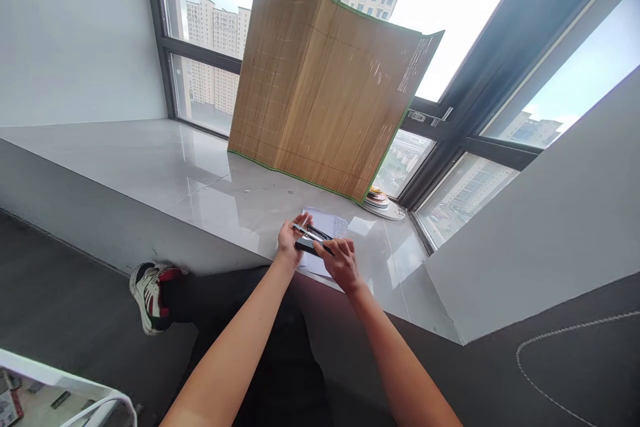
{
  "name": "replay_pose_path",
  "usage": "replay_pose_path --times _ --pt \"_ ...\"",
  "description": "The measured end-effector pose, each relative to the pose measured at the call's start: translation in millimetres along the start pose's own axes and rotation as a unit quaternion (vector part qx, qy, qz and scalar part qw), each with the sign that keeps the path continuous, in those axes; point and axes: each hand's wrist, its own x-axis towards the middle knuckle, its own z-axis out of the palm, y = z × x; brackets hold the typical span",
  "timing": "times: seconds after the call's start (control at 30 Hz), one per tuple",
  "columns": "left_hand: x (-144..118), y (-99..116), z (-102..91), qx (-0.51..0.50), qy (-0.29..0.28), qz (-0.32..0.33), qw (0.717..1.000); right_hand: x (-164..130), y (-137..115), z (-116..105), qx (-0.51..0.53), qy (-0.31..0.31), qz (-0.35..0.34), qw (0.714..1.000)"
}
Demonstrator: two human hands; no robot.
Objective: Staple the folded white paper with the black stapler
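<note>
A black stapler (309, 246) with its top lifted and its silver metal rail showing is held between my hands, over the windowsill's front edge. My right hand (341, 261) is closed around its rear end. At its front end, my left hand (288, 239) is palm up, with fingers partly curled against the metal parts. Whether there are staples in the rail is too small to make out. Beneath both hands lie white paper sheets (320, 265), one with a dense printed patch (340, 227).
A bamboo mat (325, 87) with green edging leans against the window. Stacked round discs or plates (385, 205) sit beside its lower right corner. The glossy tiled sill (210, 213) spans the bay. A white-edged table (55, 373) stands at lower left, near my shoe (153, 293).
</note>
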Motion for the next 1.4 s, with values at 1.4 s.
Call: replay_pose_path --times 1.4 --pt "-26 -2 27.0 0.142 -0.209 -0.080 0.964 51 7 29 0.271 0.000 0.215 0.938"
